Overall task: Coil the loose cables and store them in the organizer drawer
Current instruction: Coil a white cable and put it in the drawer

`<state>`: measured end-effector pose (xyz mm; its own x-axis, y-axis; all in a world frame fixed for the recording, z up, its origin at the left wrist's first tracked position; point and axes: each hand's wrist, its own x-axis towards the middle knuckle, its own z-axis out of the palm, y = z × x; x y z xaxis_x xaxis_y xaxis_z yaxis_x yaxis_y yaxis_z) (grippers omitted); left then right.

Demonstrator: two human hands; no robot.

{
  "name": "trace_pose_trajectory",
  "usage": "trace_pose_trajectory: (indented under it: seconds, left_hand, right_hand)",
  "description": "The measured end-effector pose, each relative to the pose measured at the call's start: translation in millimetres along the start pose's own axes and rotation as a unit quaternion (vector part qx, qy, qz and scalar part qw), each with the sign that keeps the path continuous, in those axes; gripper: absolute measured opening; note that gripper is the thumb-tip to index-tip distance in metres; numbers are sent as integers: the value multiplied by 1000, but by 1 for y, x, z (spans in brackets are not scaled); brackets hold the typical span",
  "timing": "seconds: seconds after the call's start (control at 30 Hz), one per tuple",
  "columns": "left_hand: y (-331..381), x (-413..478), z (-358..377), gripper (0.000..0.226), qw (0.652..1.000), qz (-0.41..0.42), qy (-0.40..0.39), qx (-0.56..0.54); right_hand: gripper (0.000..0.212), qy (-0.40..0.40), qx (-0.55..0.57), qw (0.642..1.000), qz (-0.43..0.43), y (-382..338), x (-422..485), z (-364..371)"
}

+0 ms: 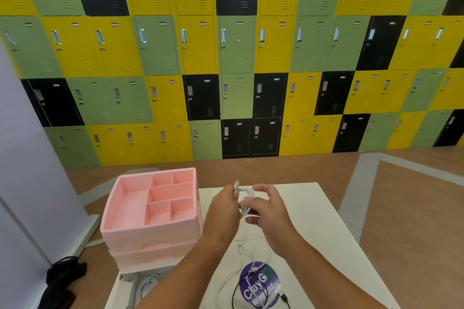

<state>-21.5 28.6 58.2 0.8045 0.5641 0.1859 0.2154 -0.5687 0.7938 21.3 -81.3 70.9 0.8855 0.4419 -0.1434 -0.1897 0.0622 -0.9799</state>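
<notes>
A pink plastic organizer box (150,236) sits on the left end of a white surface (321,221). Its top is an open tray cut into one big part and five small parts. Under the tray you can see stacked drawer fronts.

Just to the right of the pink organizer box, two hands are held up above the surface. Between them is a thin white cable (245,193), bent into a few small loops. The left hand (222,211) pinches the loops at the top, where a small plug sticks up. The right hand (270,211) is curled around the other side of the loops, with its first finger and thumb spread wide. Both hands are closed on this same cable.

The loose end of the white cable hangs down from the hands and lies on the surface, to the right of the box and nearer the person.

Further that way is a round purple sticker (258,286) with the word "ClayGO". A thin black cable (234,293) curves beside it.

In front of the box, low down, a second white cable (148,283) lies in a pale tray. I cannot tell if that tray is a drawer.

A black cloth (62,278) lies on the brown floor to the left of the box. Behind the box stands a wall of yellow, green and black lockers (236,57).
</notes>
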Motion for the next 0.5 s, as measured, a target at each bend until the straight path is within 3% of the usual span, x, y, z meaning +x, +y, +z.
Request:
trace_pose_trajectory:
  seconds: [0.1, 0.27, 0.37, 0.5]
  left_hand:
    - [-1, 1, -1, 24, 1000, -9, -6, -16]
    - [-3, 2, -2, 26, 1000, -8, 18, -15]
    - [1, 2, -6, 24, 999, -3, 34, -19]
    - [1, 2, -4, 25, 997, -2, 64, -38]
  right_hand:
    - [26, -34, -147, 986, -70, 0, 0, -1]
    - [14, -2, -301, 944, -134, -2, 3, 0]
    - [17, 46, -302, 937, -171, -2, 3, 4]
    - [11, 90, -198, 969, -121, 1, 3, 9]
